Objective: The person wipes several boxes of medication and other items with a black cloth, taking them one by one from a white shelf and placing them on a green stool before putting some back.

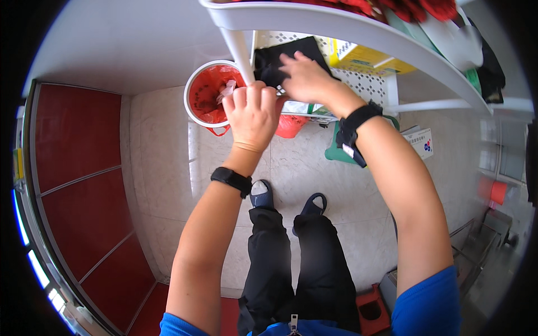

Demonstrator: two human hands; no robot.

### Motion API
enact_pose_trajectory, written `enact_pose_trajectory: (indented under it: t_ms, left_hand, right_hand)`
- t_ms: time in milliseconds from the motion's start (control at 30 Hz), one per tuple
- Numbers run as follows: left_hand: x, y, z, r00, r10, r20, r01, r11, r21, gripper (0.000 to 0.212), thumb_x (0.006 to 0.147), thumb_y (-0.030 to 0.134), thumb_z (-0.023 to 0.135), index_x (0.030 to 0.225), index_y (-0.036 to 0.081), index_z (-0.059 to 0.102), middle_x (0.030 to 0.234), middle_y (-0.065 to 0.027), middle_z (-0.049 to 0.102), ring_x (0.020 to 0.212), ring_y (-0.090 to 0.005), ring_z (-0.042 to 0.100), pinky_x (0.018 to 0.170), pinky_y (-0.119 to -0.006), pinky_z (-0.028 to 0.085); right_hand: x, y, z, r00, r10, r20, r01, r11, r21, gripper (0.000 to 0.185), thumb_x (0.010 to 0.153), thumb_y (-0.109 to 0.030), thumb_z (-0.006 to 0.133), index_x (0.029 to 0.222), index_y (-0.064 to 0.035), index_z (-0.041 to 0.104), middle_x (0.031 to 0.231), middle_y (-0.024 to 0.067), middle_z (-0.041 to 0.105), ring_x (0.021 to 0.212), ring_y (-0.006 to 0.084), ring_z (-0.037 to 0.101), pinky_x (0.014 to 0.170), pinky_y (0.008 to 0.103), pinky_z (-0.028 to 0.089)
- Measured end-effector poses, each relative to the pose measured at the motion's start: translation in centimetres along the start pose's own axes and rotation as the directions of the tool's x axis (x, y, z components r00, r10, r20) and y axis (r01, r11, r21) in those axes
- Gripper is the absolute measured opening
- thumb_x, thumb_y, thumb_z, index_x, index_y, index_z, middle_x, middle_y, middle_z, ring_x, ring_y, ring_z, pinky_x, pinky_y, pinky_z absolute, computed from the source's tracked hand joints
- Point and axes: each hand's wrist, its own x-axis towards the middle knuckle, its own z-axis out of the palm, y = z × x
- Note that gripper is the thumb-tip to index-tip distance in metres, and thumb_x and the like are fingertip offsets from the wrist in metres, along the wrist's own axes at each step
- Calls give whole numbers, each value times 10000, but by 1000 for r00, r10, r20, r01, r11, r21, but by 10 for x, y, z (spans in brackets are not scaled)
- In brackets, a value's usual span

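Observation:
My left hand (252, 111) is at the front left corner of a white plastic shelf rack, its fingers curled near the lower end of the white post (238, 54). What lies under those fingers is hidden. My right hand (309, 80) reaches over the perforated shelf tier (372, 86), fingers apart, slightly blurred. Beneath its fingertips lies a flat black item (269, 61), perhaps cloth or a bag. Behind that hand stands a yellow box (365, 56). White and green packets (296, 108) show at the tier's front edge, between my hands.
A white-rimmed bin (191, 107) lined with a red bag stands left of the rack. A red plastic bag (291, 126), a green container (339, 147) and a white printed box (421, 143) sit below the tier. The rack's upper rim (328, 17) arches above my hands. Dark red cabinet panels (80, 138) line the left.

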Motion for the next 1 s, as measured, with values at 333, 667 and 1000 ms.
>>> enact_pose_trajectory:
  t_ms: [333, 667, 1000]
  left_hand:
    - [5, 1, -8, 997, 67, 39, -70, 994, 88, 494, 702, 402, 731, 1011, 105, 486, 892, 11, 576, 773, -163, 558, 750, -354, 322]
    - [11, 19, -17, 980, -34, 195, 0, 985, 172, 481, 764, 422, 683, 1067, 110, 478, 950, 4, 580, 832, -165, 561, 752, -356, 308]
    - [90, 90, -25, 765, -269, 586, 633, 484, -604, 634, 833, 386, 613, 1277, -1, 379, 1165, -132, 480, 1033, -240, 486, 907, -387, 376]
  right_hand:
    - [-75, 19, -3, 923, 340, -180, -285, 919, 273, 328, 812, -272, 510, 1062, -99, 631, 957, 180, 641, 907, 354, 610, 785, 448, 498]
    - [-131, 89, -4, 841, 427, -333, -429, 900, 73, 220, 778, -137, 512, 934, -2, 587, 944, 191, 614, 923, 340, 600, 769, 435, 494]
    - [-189, 48, -18, 635, 291, -716, 37, 914, 405, 254, 678, -99, 624, 908, -14, 556, 726, 178, 602, 696, 354, 597, 622, 439, 479]
